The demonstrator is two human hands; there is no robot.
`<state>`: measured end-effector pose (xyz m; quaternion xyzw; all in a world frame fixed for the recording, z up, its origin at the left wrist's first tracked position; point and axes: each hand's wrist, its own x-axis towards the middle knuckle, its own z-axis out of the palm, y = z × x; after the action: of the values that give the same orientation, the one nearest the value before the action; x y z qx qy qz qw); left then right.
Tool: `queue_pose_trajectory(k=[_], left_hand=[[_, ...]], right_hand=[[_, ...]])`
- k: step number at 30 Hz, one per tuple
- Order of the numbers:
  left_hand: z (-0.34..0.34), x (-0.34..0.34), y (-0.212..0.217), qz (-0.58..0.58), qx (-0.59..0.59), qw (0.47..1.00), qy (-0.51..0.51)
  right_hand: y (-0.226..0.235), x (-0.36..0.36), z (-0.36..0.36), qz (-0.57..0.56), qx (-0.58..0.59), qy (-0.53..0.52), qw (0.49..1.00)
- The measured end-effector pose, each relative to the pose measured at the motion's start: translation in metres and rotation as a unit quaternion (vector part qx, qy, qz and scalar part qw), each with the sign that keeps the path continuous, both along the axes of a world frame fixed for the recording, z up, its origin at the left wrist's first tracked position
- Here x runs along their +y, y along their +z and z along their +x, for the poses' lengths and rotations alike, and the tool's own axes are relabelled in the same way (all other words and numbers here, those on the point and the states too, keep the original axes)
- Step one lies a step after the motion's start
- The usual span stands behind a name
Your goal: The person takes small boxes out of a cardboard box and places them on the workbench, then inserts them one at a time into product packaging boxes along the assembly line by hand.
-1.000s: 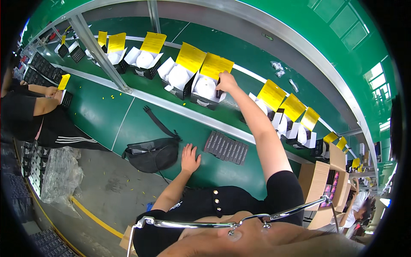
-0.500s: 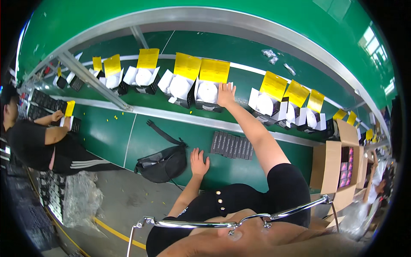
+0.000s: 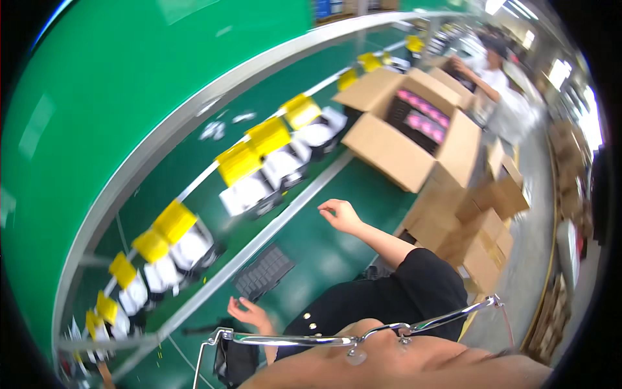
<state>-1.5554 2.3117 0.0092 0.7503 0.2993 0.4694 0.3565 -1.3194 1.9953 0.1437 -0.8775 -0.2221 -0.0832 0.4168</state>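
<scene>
My left hand (image 3: 250, 313) is beside a block of small dark boxes (image 3: 264, 272) on the green workbench (image 3: 317, 249). Its fingers are apart with nothing between them. Over the bench, in front of the large cardboard carton, my right hand (image 3: 341, 216) hangs with loosely bent fingers; nothing shows in it. A row of open black boxes with yellow lids and white contents, such as this open box (image 3: 249, 194), stands beyond the metal rail. A black bag (image 3: 236, 353) lies near my left forearm. Motion blurs much of the row.
The open cardboard carton (image 3: 389, 152) holds dark boxes with pink labels. More brown cartons (image 3: 483, 249) stand at the right. A metal rail (image 3: 278, 223) divides bench from row. At the far right end, a person in white (image 3: 495, 78) reaches into a carton.
The view has swung right, toward the large carton. My right hand has come away from the open boxes and back over the bench. My left hand no longer lies flat beside the black bag.
</scene>
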Motion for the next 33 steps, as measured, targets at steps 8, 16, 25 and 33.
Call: queue_pose_trajectory(k=[8, 16, 25, 33], left_hand=[[0.215, -0.195, 0.158, -0.181, -0.154, 0.857, -0.457], [0.45, -0.516, 0.268, -0.057, 0.132, 0.629, -0.764], [0.643, -0.658, 0.095, -0.26, 0.319, 0.579, -0.704], [0.634, -0.651, 0.045, -0.343, 0.4, 0.545, -0.651]], right_hand=[[0.099, -0.192, 0.023, 0.238, -0.139, -0.225, 0.935], [0.106, -0.355, 0.002, 0.21, -0.101, -0.366, 0.901], [0.138, -0.385, -0.02, 0.131, -0.12, -0.292, 0.94], [0.134, -0.442, -0.015, 0.149, -0.084, -0.328, 0.929]])
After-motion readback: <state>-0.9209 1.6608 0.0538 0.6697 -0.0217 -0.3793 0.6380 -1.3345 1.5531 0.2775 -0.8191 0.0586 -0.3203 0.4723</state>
